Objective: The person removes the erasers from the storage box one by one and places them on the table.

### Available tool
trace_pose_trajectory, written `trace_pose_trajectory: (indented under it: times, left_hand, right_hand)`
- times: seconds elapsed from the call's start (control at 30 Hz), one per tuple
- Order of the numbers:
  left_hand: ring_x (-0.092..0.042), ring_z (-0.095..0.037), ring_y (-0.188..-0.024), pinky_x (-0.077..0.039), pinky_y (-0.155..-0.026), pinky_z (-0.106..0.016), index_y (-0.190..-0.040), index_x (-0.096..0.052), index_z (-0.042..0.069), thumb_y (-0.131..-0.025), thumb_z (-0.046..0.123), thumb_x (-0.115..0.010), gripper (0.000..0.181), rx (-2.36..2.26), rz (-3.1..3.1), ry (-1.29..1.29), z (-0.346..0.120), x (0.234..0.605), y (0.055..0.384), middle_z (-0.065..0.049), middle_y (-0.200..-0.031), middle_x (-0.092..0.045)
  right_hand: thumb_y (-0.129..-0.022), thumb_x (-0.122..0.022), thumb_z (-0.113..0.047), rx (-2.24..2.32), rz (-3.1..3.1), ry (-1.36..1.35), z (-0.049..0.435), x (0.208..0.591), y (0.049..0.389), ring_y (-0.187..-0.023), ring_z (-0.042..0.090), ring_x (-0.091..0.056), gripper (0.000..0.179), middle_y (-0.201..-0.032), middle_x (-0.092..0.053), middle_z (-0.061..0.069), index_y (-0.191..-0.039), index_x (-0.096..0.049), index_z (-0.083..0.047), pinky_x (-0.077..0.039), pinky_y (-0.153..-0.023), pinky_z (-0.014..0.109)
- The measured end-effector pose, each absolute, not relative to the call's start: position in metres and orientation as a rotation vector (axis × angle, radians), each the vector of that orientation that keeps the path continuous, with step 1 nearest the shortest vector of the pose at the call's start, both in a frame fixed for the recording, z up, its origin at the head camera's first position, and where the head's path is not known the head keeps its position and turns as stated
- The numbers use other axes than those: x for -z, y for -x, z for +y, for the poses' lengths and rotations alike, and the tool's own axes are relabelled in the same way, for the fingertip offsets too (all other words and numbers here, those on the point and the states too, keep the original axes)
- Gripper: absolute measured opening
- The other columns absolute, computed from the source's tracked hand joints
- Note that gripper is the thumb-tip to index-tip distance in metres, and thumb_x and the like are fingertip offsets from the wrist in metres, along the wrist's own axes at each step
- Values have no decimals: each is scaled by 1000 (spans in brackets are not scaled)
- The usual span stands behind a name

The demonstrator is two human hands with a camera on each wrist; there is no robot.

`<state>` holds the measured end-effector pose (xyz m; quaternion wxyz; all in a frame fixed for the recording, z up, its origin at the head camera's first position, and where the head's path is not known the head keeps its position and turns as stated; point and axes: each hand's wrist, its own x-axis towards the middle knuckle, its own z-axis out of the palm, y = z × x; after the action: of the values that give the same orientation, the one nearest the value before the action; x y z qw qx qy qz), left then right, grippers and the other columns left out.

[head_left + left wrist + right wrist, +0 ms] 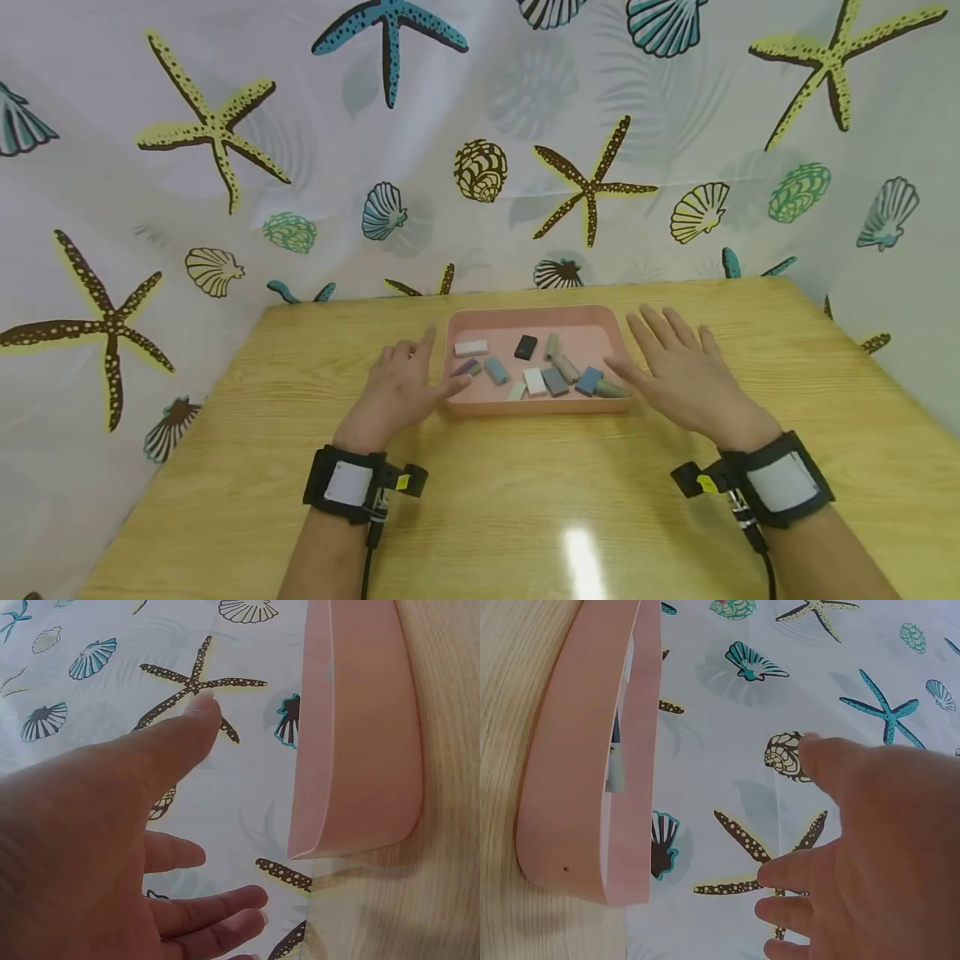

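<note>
A shallow pink tray [540, 407] lies on the table between the two hands. Inside are several small pieces that look like erasers: a white block [471, 348], a black block [526, 347], a blue block [589, 381], a grey block [555, 382] and some rounded sticks. My left hand [397, 387] hovers by the tray's left end, thumb spread toward it, holding nothing. On the other side my right hand [686, 379] has its fingers stretched out and holds nothing. Both wrist views show the tray's outer wall [375, 742] beside the thumbs, with most contents hidden.
The wooden table [525, 475] carries the tray near its back edge. Behind it hangs a white cloth [322, 142] printed with starfish and shells. Each wrist wears a black strap [345, 483] with a small camera and a cable.
</note>
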<state>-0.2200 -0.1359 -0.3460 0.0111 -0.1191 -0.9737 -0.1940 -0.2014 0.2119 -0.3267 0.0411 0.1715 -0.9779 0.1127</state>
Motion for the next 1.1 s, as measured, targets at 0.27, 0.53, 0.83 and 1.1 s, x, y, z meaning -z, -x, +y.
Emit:
trace_pose_trajectory:
  times: [0.27,0.53,0.83,1.1]
  left_hand:
    - [-50,-21,-77,-40,-60,-31,-146,-17,17,-83,57,-58,85,802,-3116,377,-139,360,227,-14,-101,-53]
    - [-48,-18,-83,-42,-72,-33,-145,-21,25,-85,46,-61,75,726,-3110,461,-139,368,229,-6,-99,-56]
    - [-46,-18,-85,-42,-74,-33,-144,-25,20,-82,52,-60,79,543,-3135,439,-133,369,228,-6,-103,-53]
    - [-47,-18,-84,-43,-75,-35,-128,-47,18,-81,40,-67,56,765,-3113,379,-134,367,230,-2,-96,-58]
  right_hand:
    - [-91,-56,-30,-274,-2898,-718,189,333,234,-99,36,-51,43,-112,-56,24,-117,-54,4,-45,-82,49]
    - [-78,-70,-21,-349,-3035,-724,170,344,256,-57,15,-47,16,-68,-58,2,-77,-63,-6,-40,-50,30]
    - [-73,-73,-21,-330,-3129,-628,167,360,263,-58,17,-45,20,-66,-51,1,-72,-56,-10,-34,-49,30]
    - [-74,-72,-19,-281,-3038,-662,163,358,260,-56,16,-45,18,-65,-50,1,-73,-57,-9,-35,-48,30]
